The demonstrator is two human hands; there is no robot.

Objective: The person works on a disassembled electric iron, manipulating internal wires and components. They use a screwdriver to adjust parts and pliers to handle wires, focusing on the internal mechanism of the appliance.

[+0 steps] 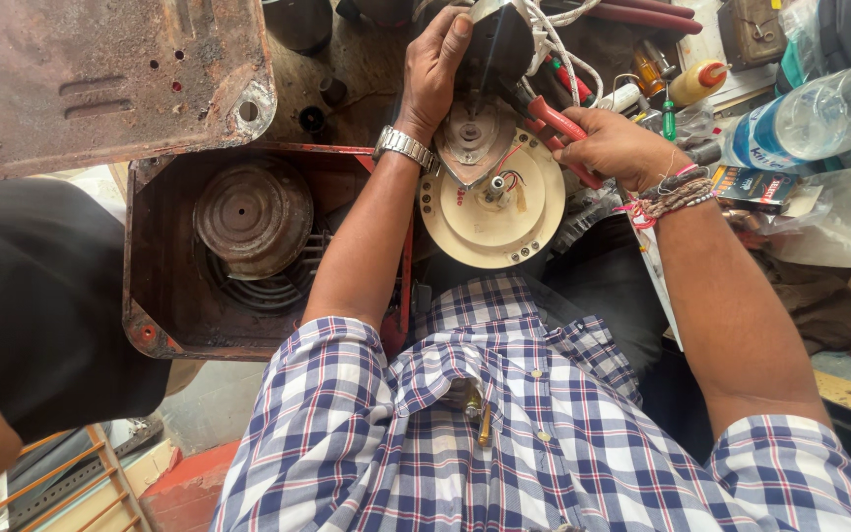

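Your left hand (433, 69) clamps the dark housing (499, 44) steady over the cream disc (490, 222) while your right hand (615, 148) grips red-handled pliers (556, 123), seemingly at its wiring.

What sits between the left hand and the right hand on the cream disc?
Head view: between the left hand and the right hand lie the red-handled pliers held by the right, over a grey metal plate on the cream disc.

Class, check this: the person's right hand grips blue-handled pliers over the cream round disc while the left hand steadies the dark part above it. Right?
Not quite: in the head view the pliers have red handles, not blue. The right hand grips them over the cream round disc; the left hand steadies the dark part.
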